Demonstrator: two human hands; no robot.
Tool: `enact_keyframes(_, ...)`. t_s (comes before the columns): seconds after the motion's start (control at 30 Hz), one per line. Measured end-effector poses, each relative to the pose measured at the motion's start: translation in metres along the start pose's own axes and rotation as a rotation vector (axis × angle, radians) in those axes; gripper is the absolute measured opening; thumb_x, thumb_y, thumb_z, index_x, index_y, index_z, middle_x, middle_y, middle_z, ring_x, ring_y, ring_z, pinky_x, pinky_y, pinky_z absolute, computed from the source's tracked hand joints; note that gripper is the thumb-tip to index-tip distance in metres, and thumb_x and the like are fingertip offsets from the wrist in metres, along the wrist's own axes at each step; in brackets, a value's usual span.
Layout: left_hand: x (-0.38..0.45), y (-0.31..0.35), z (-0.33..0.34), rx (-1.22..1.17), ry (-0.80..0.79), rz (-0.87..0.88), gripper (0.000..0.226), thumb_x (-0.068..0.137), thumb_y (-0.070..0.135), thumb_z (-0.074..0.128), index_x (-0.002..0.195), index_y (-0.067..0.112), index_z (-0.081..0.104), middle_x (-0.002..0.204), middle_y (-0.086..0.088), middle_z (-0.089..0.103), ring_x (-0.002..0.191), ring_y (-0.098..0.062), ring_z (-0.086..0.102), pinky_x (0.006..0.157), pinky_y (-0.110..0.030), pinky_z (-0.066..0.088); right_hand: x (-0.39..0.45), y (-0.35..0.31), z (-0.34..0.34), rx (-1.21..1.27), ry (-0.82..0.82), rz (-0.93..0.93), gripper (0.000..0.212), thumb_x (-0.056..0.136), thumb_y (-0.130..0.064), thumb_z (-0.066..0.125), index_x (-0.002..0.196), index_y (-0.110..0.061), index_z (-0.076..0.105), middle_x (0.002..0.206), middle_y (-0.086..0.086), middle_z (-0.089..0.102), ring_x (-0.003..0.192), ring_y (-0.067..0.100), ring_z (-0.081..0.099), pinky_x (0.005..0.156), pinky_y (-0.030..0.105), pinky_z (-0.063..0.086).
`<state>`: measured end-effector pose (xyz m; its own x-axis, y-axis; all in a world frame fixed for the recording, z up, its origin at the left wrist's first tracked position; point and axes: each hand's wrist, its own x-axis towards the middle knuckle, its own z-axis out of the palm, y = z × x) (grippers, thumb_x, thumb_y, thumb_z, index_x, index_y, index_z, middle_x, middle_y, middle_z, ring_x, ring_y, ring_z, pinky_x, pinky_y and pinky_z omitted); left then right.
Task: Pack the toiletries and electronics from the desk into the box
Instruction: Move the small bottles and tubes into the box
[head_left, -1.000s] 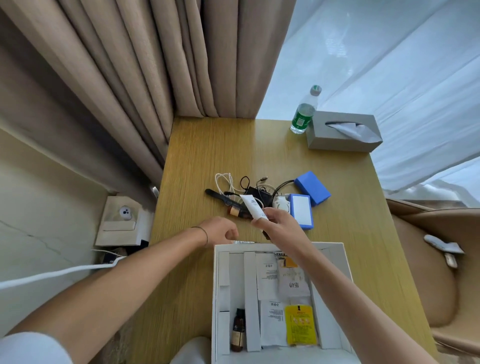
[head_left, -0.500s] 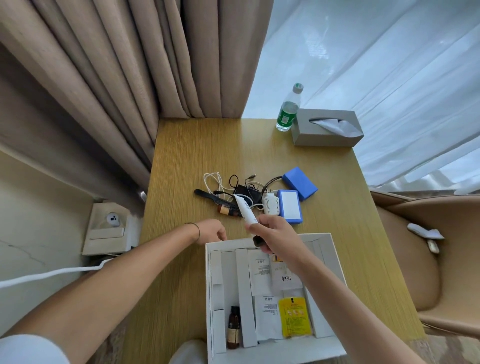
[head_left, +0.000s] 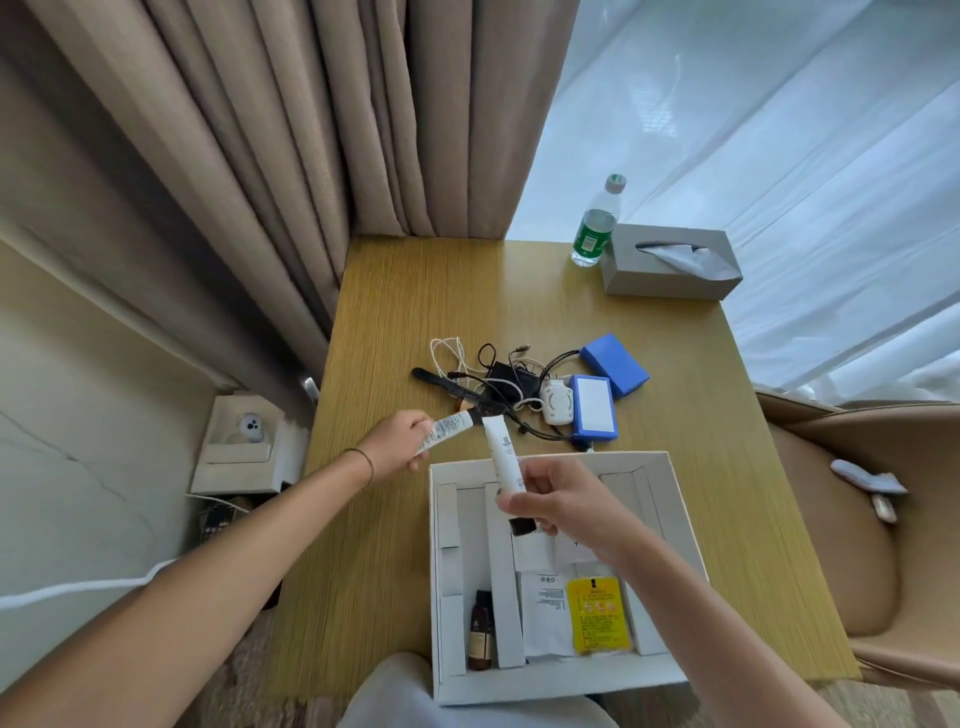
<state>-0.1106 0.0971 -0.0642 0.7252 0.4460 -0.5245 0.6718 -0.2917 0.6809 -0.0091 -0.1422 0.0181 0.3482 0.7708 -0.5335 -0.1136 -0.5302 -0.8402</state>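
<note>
Two tubes are now up: left hand (head_left: 396, 440) fingers newly pinching one (head_left: 448, 430), right hand (head_left: 558, 501) gripping another (head_left: 505, 457).

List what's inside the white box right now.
In the white box: cardboard dividers, a small brown bottle, a white leaflet and a yellow sachet. The right hand, gripping a white tube, covers part of the far compartments.

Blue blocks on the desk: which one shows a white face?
The nearer blue block, lying beside the white charger, has a white panel on top; the farther blue block is plain blue all over.
</note>
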Motion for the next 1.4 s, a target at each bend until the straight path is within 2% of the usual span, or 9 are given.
enact_keyframes(0.2,-0.047,-0.008,-0.013,-0.290,0.215,0.006,0.026,0.103,0.037,0.050,0.100,0.018,0.068,0.075,-0.004,0.062,0.056,-0.011,0.056,0.053,-0.022,0.047,-0.004,0.028,0.018,-0.263,-0.105,0.107,0.033,0.080,-0.045,0.077,0.084,-0.014,0.068,0.056,-0.007,0.059,0.045,0.008,0.049,0.051,0.023,0.043)
enact_keyframes(0.3,-0.070,-0.009,-0.016,-0.371,0.281,0.006,0.019,0.100,0.036,0.057,0.096,0.022,0.070,0.074,-0.003,0.066,0.051,-0.006,0.057,0.052,-0.019,0.048,-0.001,0.044,0.027,-0.269,-0.105,0.201,0.034,0.083,-0.047,0.074,0.077,-0.016,0.064,0.049,-0.007,0.059,0.040,0.007,0.049,0.046,0.021,0.042)
enact_keyframes(0.57,-0.123,-0.018,-0.018,-0.446,0.359,0.002,0.005,0.096,0.032,0.065,0.096,0.031,0.070,0.073,-0.001,0.074,0.053,-0.005,0.063,0.048,-0.014,0.046,0.035,0.065,0.048,-0.175,-0.009,0.461,0.035,0.085,-0.042,0.066,0.092,-0.008,0.067,0.052,0.003,0.068,0.042,0.016,0.063,0.045,0.023,0.053)
enact_keyframes(0.9,-0.157,-0.027,-0.014,-0.444,0.410,-0.007,0.006,0.096,0.035,0.064,0.100,0.034,0.069,0.073,0.002,0.074,0.054,-0.004,0.061,0.048,-0.015,0.044,0.062,0.062,0.066,-0.558,0.018,0.406,0.041,0.088,-0.043,0.071,0.070,-0.007,0.065,0.051,0.005,0.070,0.043,0.015,0.069,0.049,0.027,0.061)
enact_keyframes(1.03,-0.163,-0.027,-0.010,-0.404,0.416,0.007,0.010,0.096,0.037,0.063,0.104,0.039,0.067,0.080,0.003,0.075,0.058,-0.005,0.063,0.051,-0.016,0.045,0.066,0.055,0.071,-0.627,0.076,0.396,0.029,0.093,-0.036,0.069,0.084,-0.009,0.065,0.064,0.007,0.076,0.051,0.016,0.073,0.056,0.029,0.063)
enact_keyframes(1.1,-0.166,-0.024,-0.008,-0.385,0.407,0.021,0.011,0.097,0.035,0.062,0.104,0.042,0.067,0.081,0.004,0.075,0.059,-0.004,0.064,0.053,-0.018,0.046,0.061,0.053,0.074,-0.702,0.085,0.343,0.016,0.095,-0.025,0.066,0.089,-0.011,0.063,0.080,0.009,0.077,0.066,0.022,0.077,0.064,0.035,0.065)
enact_keyframes(1.2,-0.169,-0.016,-0.005,-0.352,0.387,0.043,0.014,0.098,0.029,0.061,0.102,0.042,0.067,0.080,0.002,0.074,0.057,-0.003,0.062,0.052,-0.018,0.046,0.055,0.052,0.077,-0.987,0.131,0.199,0.023,0.097,-0.032,0.062,0.102,-0.009,0.065,0.098,0.009,0.073,0.089,0.026,0.072,0.072,0.035,0.060)
enact_keyframes(1.27,-0.171,-0.010,-0.005,-0.325,0.380,0.058,0.015,0.098,0.027,0.061,0.106,0.039,0.068,0.080,0.000,0.073,0.057,-0.002,0.061,0.050,-0.015,0.045,0.053,0.052,0.079,-1.052,0.149,0.132,0.025,0.099,-0.033,0.060,0.101,-0.009,0.066,0.095,0.009,0.071,0.089,0.026,0.069,0.073,0.035,0.058)
enact_keyframes(1.4,-0.174,0.001,-0.004,-0.287,0.362,0.074,0.014,0.097,0.029,0.063,0.104,0.038,0.070,0.079,0.002,0.073,0.059,-0.003,0.062,0.053,-0.017,0.046,0.052,0.056,0.076,-0.970,0.128,0.011,0.022,0.097,-0.010,0.050,0.088,-0.007,0.070,0.086,0.009,0.072,0.082,0.026,0.068,0.072,0.038,0.058)
